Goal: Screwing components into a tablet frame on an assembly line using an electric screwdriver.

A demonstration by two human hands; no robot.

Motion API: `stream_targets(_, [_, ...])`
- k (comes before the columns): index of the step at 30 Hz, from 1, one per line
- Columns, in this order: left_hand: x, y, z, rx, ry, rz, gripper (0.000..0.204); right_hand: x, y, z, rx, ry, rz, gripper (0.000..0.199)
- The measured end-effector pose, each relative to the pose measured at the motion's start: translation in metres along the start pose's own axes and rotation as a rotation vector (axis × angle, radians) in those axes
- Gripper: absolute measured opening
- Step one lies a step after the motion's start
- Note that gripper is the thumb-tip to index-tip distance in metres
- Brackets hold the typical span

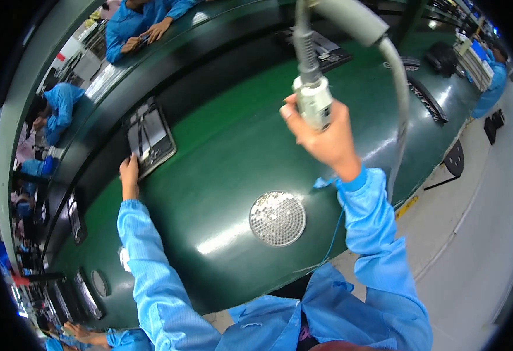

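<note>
My right hand (329, 142) is raised above the green table, fingers wrapped round a white electric screwdriver (314, 104). A ribbed grey cord runs up from its top; its lower end is hidden by the hand. At the left, my left hand (129, 170) grips the near edge of a flat, opened device (151, 137) with a black and silver inside and a rounded rim. That device lies tilted at the border of the green table and the dark strip. Between my arms sits a round metal screw tray (277, 218) with a grid of small pits, some holding bright specks.
A thick grey hose (398, 88) hangs at the right. Another flat device (326, 51) lies at the far side, near curved black strips (426, 99). Co-workers in blue (142, 26) sit across the dark strip. A thin blue cord (336, 234) trails from my right sleeve.
</note>
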State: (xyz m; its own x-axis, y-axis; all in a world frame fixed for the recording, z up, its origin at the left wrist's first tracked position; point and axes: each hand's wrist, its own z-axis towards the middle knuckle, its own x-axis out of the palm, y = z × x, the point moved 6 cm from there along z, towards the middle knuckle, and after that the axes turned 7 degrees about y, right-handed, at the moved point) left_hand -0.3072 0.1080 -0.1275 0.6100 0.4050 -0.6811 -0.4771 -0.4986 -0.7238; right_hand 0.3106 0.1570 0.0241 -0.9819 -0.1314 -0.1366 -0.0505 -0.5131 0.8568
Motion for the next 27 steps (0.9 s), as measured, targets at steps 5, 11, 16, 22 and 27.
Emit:
stream_targets(5, [0.044,-0.082,-0.018,0.092,-0.660,0.536,0.048,0.000,0.018,-0.004,-0.205,0.020,-0.113,0.031])
stream_targets(11, [0.261,-0.298,0.015,0.612,0.139,-0.237,0.071,-0.003,0.012,-0.018,-0.207,0.004,-0.090,0.044])
stream_targets(16, [0.439,-0.426,-0.022,0.262,0.438,-0.214,0.124,-0.017,0.010,-0.019,-0.181,-0.051,-0.118,0.057])
stream_targets(22, [0.455,-0.493,-0.106,0.027,0.353,0.056,0.112,-0.055,0.005,-0.012,-0.141,-0.149,-0.320,0.064])
stream_targets(27, [0.502,-0.486,-0.059,-0.039,0.576,-0.481,0.076,-0.051,0.002,-0.010,-0.177,-0.158,-0.360,0.061])
